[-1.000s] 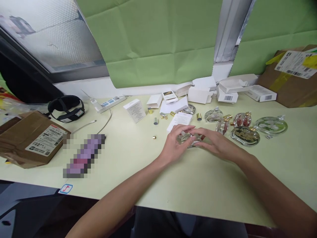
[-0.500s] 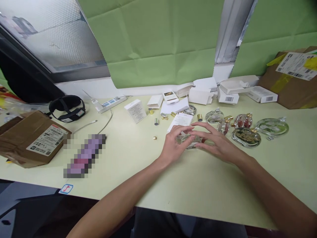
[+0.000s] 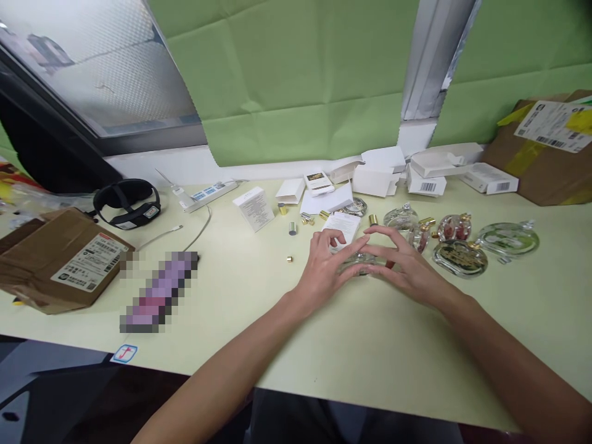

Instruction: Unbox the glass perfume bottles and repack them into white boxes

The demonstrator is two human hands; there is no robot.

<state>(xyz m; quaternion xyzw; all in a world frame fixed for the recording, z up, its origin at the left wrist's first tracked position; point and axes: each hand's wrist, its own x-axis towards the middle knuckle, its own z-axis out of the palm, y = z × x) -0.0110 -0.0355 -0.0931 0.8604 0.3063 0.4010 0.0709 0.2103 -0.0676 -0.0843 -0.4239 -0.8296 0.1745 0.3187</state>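
A small clear glass bottle (image 3: 358,264) lies on the pale green table (image 3: 259,308), mostly hidden between my two hands. My left hand (image 3: 329,262) rests on its left side, fingers stretched out and spread over it. My right hand (image 3: 401,266) curls round its right side, fingertips touching the glass. A white leaflet (image 3: 341,227) lies just behind my left fingers.
Several glass bottles (image 3: 457,256) and gold caps (image 3: 372,219) lie right of and behind my hands. White cartons (image 3: 379,176) line the back edge. A brown parcel (image 3: 60,259), black headphones (image 3: 126,202) and a power strip (image 3: 206,192) are at the left; another cardboard box (image 3: 546,148) stands at the far right.
My left fingers have opened and spread forward over the bottle towards the leaflet. My right hand has shifted slightly, its fingers lifted higher over the glass.
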